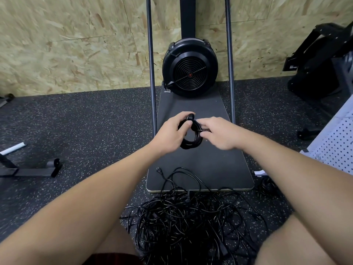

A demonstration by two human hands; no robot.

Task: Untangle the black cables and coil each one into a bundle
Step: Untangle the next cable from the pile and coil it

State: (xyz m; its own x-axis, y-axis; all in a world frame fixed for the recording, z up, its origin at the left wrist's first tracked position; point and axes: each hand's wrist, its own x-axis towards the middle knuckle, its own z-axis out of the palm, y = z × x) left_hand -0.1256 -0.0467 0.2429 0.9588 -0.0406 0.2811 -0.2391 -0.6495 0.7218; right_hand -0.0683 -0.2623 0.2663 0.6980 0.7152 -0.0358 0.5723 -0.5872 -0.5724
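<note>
A coiled black cable bundle [192, 142] hangs between both hands above a dark platform [200, 169]. My left hand [172, 132] grips the top of the coil, fingers curled round its loops. My right hand [219, 133] pinches the cable's end [203, 129] against the coil's right side. A large tangle of black cables [191, 222] lies on the speckled floor between my knees, with one plug [159, 171] resting on the platform's near left corner.
A black round fan housing [190, 68] stands at the platform's far end, flanked by two upright poles [151, 64]. Another small cable bundle [267, 186] lies right of the platform. A white pegboard panel [336, 146] is at right, a metal frame [28, 170] at left.
</note>
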